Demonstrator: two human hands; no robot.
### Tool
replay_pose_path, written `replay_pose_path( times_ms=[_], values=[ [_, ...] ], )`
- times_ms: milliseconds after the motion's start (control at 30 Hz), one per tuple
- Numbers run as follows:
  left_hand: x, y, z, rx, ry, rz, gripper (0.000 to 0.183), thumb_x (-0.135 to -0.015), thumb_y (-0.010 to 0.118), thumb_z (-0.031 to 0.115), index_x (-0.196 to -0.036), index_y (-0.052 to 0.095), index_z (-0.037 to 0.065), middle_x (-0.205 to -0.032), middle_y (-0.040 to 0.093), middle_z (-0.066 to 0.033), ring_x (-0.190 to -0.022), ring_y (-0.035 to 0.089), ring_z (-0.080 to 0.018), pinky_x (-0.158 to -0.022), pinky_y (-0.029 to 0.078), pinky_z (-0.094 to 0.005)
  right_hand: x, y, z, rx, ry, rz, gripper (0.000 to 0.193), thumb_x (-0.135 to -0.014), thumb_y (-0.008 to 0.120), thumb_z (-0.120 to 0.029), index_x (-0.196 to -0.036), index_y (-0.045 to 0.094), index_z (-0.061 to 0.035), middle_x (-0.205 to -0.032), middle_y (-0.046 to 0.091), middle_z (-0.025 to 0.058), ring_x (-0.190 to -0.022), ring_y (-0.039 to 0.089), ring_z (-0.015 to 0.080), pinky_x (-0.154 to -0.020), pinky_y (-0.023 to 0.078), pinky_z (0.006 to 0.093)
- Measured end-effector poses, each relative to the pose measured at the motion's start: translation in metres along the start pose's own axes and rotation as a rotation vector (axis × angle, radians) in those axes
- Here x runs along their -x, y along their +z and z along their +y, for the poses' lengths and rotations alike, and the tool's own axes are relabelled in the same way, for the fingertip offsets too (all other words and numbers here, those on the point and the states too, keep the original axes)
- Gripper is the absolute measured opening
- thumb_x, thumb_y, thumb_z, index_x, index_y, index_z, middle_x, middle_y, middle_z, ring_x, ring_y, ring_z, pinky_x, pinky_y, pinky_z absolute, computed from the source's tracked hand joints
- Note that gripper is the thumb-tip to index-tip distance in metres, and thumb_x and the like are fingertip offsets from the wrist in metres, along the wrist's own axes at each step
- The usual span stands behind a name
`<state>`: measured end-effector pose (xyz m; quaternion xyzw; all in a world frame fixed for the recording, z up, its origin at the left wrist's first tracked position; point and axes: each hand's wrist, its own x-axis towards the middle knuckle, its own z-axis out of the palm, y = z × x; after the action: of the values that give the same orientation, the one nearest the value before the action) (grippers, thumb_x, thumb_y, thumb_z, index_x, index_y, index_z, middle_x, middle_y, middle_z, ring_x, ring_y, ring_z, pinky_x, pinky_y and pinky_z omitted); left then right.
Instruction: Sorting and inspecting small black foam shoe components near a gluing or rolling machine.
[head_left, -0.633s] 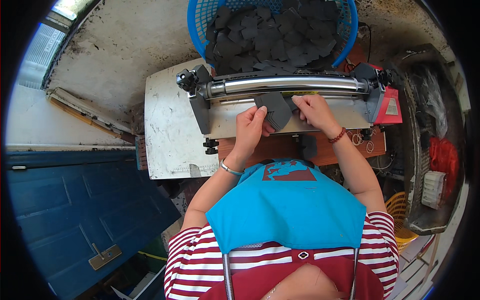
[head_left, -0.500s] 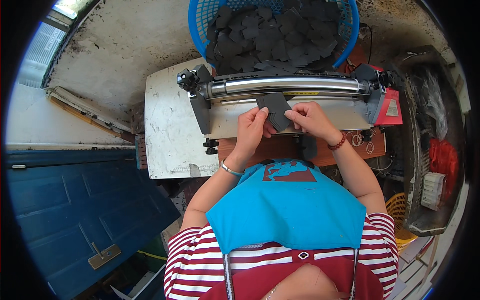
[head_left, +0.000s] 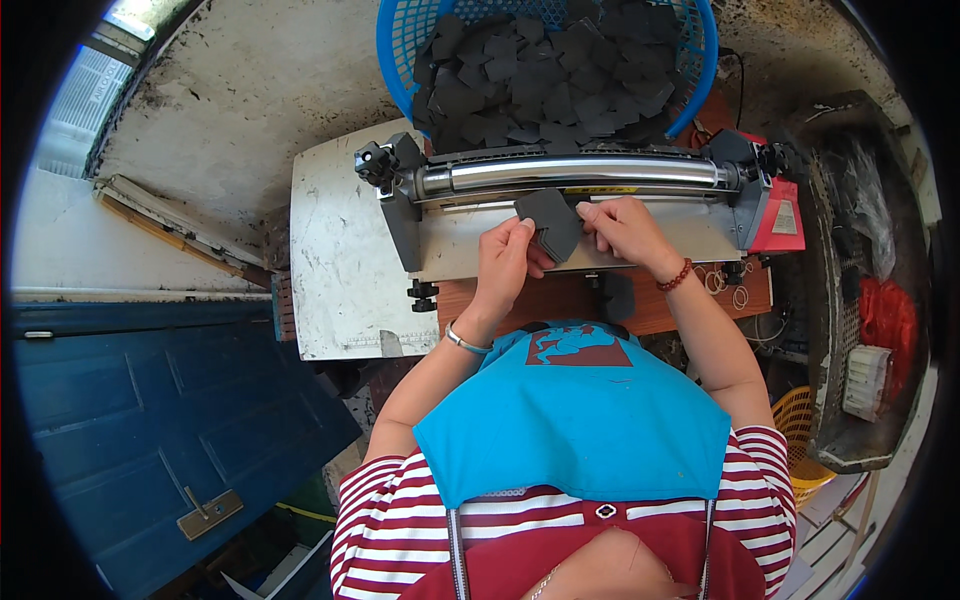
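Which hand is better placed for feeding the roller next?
Probably the right hand: it is beside the stack of flat dark pieces, near the metal roller, while the left hand grips that stack.

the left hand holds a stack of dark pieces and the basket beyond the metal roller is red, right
Not red: the head view shows a blue basket beyond the metal roller. The left hand does hold a stack of dark pieces.
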<state>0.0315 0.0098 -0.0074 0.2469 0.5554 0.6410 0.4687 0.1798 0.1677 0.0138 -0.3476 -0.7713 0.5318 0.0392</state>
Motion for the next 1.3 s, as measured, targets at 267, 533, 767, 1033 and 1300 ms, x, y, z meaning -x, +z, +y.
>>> replay_pose_path(
  times_ms=[267,533,767,1033,1300],
  values=[
    [0.004,-0.005,0.005,-0.015,0.019,0.030,0.031,-0.099,0.043,0.023,-0.093,0.062,-0.001,-0.081,0.066,-0.0089,-0.062,0.064,-0.0151,-0.050,0.049,-0.0237,0.008,-0.010,0.004,-0.208,0.010,-0.200,0.040,-0.094,0.060,-0.034,-0.065,0.059,-0.0068,-0.053,0.055,-0.0018,-0.041,0.046,0.0036,-0.039,0.034,0.0191],
    [0.004,-0.003,0.000,-0.077,0.018,0.023,0.031,-0.100,0.043,0.022,-0.095,0.063,-0.001,-0.081,0.066,-0.0084,-0.062,0.064,-0.0146,-0.049,0.049,-0.0237,-0.002,-0.013,0.008,0.069,0.084,0.042,0.049,-0.093,0.058,-0.040,-0.063,0.062,-0.0016,-0.050,0.057,0.0015,-0.040,0.049,0.0082,-0.040,0.040,0.0240],
    [0.004,0.005,0.004,0.050,-0.006,-0.043,0.031,-0.099,0.041,0.021,-0.094,0.062,-0.001,-0.082,0.065,-0.0089,-0.063,0.063,-0.0143,-0.049,0.049,-0.0226,0.009,0.011,0.001,-0.133,-0.162,-0.087,0.035,-0.094,0.061,-0.033,-0.072,0.062,-0.0057,-0.056,0.054,-0.0042,-0.045,0.045,0.0028,-0.042,0.035,0.0186],
    [0.006,0.002,0.002,0.028,-0.027,-0.053,0.031,-0.097,0.040,0.018,-0.094,0.061,-0.004,-0.083,0.066,-0.0132,-0.062,0.063,-0.0179,-0.050,0.050,-0.0256,0.009,0.007,0.006,-0.224,-0.091,-0.162,0.038,-0.095,0.058,-0.036,-0.070,0.061,-0.0077,-0.056,0.053,-0.0049,-0.045,0.044,0.0014,-0.042,0.033,0.0169],
    [0.009,-0.007,0.006,0.003,0.008,0.004,0.030,-0.096,0.041,0.018,-0.091,0.061,-0.004,-0.079,0.065,-0.0126,-0.060,0.063,-0.0186,-0.049,0.050,-0.0255,0.008,-0.008,0.013,-0.108,0.029,-0.150,0.039,-0.095,0.058,-0.030,-0.066,0.059,-0.0047,-0.052,0.053,-0.0019,-0.042,0.047,0.0048,-0.040,0.037,0.0206]
  ],
)
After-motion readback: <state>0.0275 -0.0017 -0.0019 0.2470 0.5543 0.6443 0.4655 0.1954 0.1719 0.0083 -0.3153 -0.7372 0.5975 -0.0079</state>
